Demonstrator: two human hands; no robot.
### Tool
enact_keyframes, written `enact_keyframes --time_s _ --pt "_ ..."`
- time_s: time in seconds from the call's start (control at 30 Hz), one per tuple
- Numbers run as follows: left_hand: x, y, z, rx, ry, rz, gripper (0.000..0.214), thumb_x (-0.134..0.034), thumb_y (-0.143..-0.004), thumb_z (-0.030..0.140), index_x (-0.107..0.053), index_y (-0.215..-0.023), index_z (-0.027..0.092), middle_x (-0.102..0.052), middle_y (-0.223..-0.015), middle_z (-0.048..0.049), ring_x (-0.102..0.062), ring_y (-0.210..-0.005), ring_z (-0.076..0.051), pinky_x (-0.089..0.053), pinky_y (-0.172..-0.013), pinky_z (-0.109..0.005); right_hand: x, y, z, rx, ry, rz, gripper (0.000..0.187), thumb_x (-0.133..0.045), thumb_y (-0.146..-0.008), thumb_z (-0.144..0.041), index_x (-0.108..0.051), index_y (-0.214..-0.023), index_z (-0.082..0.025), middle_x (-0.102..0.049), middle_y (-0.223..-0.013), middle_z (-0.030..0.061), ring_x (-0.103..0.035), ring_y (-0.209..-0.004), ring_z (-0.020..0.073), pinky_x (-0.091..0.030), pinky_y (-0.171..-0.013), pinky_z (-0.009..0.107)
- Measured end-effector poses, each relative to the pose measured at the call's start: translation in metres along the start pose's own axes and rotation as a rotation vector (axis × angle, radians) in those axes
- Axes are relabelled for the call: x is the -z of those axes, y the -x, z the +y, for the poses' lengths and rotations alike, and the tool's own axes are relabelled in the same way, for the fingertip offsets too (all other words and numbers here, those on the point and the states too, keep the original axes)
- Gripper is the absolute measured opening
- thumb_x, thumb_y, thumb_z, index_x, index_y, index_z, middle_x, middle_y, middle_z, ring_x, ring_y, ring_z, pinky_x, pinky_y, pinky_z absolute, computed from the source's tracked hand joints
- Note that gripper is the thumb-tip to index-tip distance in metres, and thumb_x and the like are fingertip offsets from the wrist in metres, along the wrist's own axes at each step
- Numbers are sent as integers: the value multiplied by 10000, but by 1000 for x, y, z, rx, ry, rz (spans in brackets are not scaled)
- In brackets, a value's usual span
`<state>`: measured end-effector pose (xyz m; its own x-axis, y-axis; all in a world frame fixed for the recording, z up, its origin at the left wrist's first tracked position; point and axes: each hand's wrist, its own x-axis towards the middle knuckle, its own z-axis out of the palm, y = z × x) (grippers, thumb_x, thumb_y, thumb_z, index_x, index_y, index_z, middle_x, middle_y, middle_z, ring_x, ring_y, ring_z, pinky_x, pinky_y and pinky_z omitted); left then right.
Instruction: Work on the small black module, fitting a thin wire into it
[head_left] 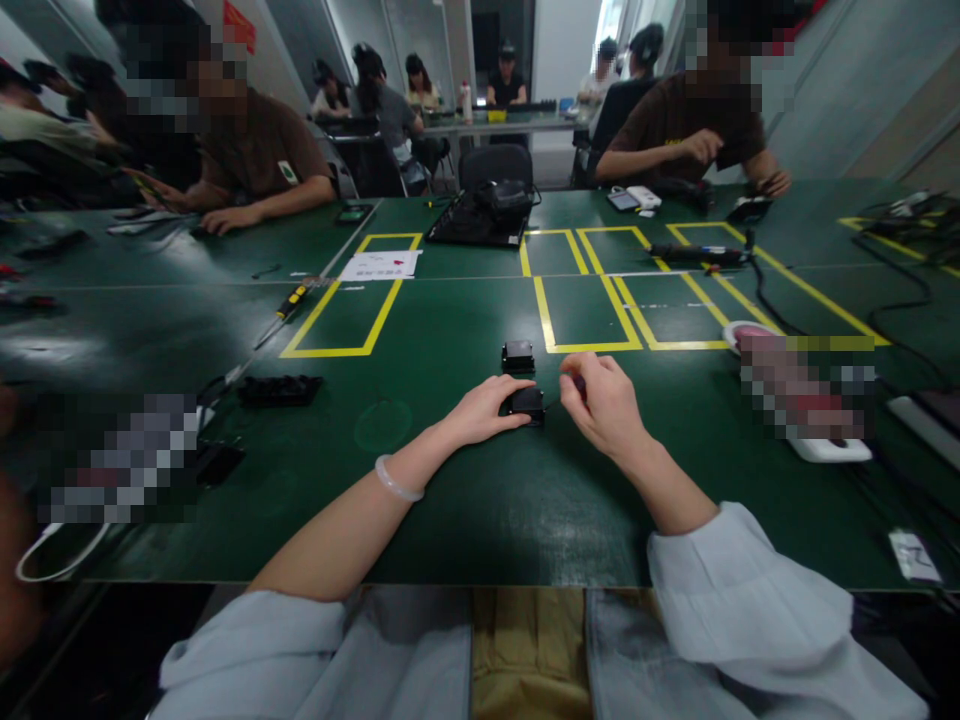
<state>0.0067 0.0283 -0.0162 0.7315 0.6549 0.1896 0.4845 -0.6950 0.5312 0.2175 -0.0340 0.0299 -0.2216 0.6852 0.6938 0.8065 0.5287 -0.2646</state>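
My left hand [486,410] rests on the green table [465,500], its fingers closed round a small black box-shaped part [526,403]. My right hand [604,400] hovers just to the right of that part, fingers pinched on a small dark object I cannot make out. A second small black part [518,356] lies on the table just beyond the first, untouched. A pale bangle [396,482] is on my left wrist.
Yellow taped rectangles [360,300] mark the table. A yellow-handled screwdriver [289,303], a white paper [380,265], a black flat part [279,390], a keyboard with a headset [480,215] and cables [765,285] lie around. Other people sit along the far side.
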Motion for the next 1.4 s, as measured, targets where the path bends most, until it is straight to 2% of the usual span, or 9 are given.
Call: enact_keyframes --time_s 0.17,0.5,0.83,1.2,1.4 --pt "0 0 -1 5 -12 -2 516 -621 -871 405 -485 -1344 249 -593 -1172 -79 -549 -1059 -248 -444 -888 -366 0 0 1 4 16 3 128 -489 -928 -334 -516 -874 -222 -591 -701 3 -523 -645 163 -401 -692 306" --pt "1 1 1 -1 -4 -9 495 -615 -876 407 -497 -1327 239 -594 -1173 -80 -551 -1062 -246 -441 -899 -366 0 -1 0 -21 -19 10 96 -415 -919 -218 -511 -917 -215 -598 -748 15 -506 -657 163 -412 -699 305" --pt "0 0 0 8 -3 -7 515 -620 -868 405 -487 -1342 250 -596 -1167 -79 -549 -1059 -251 -438 -897 -375 2 -1 0 30 23 -3 134 -475 -939 -326 -519 -873 -219 -610 -725 9 -535 -669 164 -405 -712 308" --pt "1 1 0 5 -7 -9 498 -610 -878 408 -492 -1333 244 -594 -1173 -79 -548 -1066 -249 -443 -891 -367 2 -2 -1 -9 -7 -11 128 -392 -937 -231 -511 -892 -218 -606 -751 18 -507 -668 168 -401 -701 303" --pt "0 0 0 9 -4 -8 523 -617 -868 405 -480 -1348 249 -596 -1163 -77 -548 -1057 -250 -438 -906 -375 0 0 2 17 -1 -20 139 -480 -931 -340 -522 -878 -218 -594 -707 7 -523 -668 169 -396 -704 303"
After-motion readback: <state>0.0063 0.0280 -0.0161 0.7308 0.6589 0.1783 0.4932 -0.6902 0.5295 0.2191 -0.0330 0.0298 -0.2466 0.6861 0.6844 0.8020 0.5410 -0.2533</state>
